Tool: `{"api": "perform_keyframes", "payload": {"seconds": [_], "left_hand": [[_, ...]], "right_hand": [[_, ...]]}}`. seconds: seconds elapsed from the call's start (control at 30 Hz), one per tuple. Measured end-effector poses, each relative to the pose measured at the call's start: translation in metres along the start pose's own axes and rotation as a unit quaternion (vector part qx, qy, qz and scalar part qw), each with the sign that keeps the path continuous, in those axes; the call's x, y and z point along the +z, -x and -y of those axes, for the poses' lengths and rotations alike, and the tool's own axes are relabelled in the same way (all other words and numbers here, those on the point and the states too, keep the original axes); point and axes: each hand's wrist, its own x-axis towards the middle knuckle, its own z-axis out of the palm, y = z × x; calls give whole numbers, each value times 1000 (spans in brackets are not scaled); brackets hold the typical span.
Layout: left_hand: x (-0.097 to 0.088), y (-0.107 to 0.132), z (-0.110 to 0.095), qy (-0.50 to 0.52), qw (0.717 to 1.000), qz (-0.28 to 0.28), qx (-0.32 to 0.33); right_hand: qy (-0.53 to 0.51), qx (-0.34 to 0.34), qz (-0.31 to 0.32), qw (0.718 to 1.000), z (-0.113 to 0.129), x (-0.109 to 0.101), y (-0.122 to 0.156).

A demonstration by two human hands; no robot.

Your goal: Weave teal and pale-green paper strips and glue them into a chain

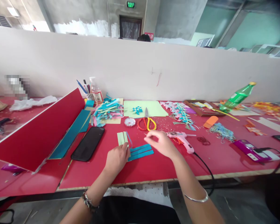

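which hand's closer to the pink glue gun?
Right. The right hand is just left of the pink glue gun, close to its nozzle end. The left hand is farther left, holding the blue paper strips.

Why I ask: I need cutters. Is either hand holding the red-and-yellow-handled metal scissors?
No, the red-and-yellow-handled metal scissors lie on the red table, beyond the left hand and right hand.

Both bare arms reach forward from the bottom of the view. The left hand (116,157) lies low with its back up and its fingers curled under, so the tips are hidden. The right hand (162,143) is just beside it, a little farther out and lifted. Its wrist is bent, and its thumb and fingers are pinched together, pointing toward the left hand.
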Motion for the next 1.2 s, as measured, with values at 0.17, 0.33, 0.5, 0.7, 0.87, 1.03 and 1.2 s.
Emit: {"api": "perform_keyframes", "payload": {"seconds": [0.17, 0.33, 0.5, 0.7, 0.87, 1.03, 1.2], "left_hand": [[-1, 3, 5, 11, 1000, 13, -8], [0, 0, 2, 24, 999, 16, 30], [-3, -2, 1, 7, 998, 42, 50], [-10, -2, 0, -1, 996, 67, 51], [-8, -7, -2, -7, 996, 64, 57], [-10, -11, -6, -16, 996, 80, 42], [-10, -11, -7, -30, 994, 80, 63]], "right_hand": [[39, 117, -185, 975, -49, -38, 33], [71, 161, -223, 959, -76, -30, 54], [194, 127, -137, 963, -74, 2, 50], [407, 293, -246, 829, -87, 1, 57], [382, 369, -190, 826, -99, -9, 61], [360, 390, -174, 830, -101, -9, 60], [384, 387, -183, 818, -99, -6, 62]]}}
